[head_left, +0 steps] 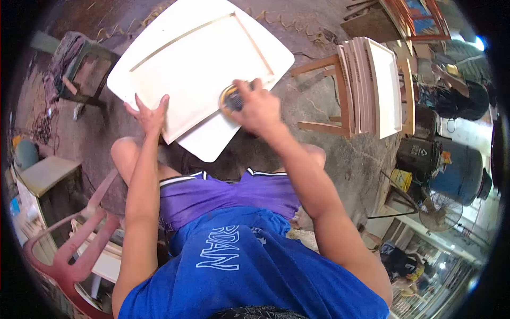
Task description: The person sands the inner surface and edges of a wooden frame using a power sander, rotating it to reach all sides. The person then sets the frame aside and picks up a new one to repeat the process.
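A large white panel [196, 58] with a raised inner frame rests tilted over my knees. My left hand [150, 114] lies flat on its near left edge, fingers spread, steadying it. My right hand [257, 106] is closed around a small round yellow-and-black sanding pad [229, 98] pressed against the panel's near right part. I sit in purple shorts and a blue shirt.
A stack of several similar white panels [372, 85] leans on a wooden stool frame [324, 95] at the right. A red plastic chair [64, 255] stands at lower left, a dark stool [85, 72] at upper left. Blue drum [457, 170], fan [438, 212] and buckets crowd the right.
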A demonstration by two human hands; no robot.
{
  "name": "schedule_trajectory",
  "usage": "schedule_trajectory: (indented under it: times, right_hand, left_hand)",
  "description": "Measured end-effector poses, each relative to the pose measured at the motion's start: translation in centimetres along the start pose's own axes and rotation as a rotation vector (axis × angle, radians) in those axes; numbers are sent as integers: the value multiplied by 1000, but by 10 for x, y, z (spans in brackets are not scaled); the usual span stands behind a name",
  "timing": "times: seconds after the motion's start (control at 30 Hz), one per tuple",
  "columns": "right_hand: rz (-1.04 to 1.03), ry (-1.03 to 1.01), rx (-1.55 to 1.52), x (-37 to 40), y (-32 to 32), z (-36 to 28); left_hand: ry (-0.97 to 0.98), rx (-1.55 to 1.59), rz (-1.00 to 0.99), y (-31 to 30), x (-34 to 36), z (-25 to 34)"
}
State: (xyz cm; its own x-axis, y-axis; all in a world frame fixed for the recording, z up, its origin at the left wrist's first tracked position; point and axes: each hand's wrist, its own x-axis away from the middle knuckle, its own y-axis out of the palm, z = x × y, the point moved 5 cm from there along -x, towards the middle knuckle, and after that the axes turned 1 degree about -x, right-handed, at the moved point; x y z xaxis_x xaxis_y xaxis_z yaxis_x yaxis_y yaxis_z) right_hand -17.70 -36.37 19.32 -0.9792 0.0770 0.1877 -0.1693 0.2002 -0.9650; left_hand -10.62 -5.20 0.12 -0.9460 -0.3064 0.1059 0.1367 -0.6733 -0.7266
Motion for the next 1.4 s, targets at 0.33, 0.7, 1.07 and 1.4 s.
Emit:
schedule_trajectory:
  times: [0.33,0.7,1.07,1.4]
  right_hand:
    - [-32,272,-40,-22,-23,86]
    - [4,336,-15,-59,-44,151]
    - [-43,235,52,-75,-41,119]
    - [-249,112,109,-54,-35,53]
  left_hand:
    - [13,-8,-29,-4,-2,6]
    - [-21,-47,-37,-8,-1,9]
    - [-14,-66,-13,-5,-2,5]
    - [-2,21,-4,-4,-1,4]
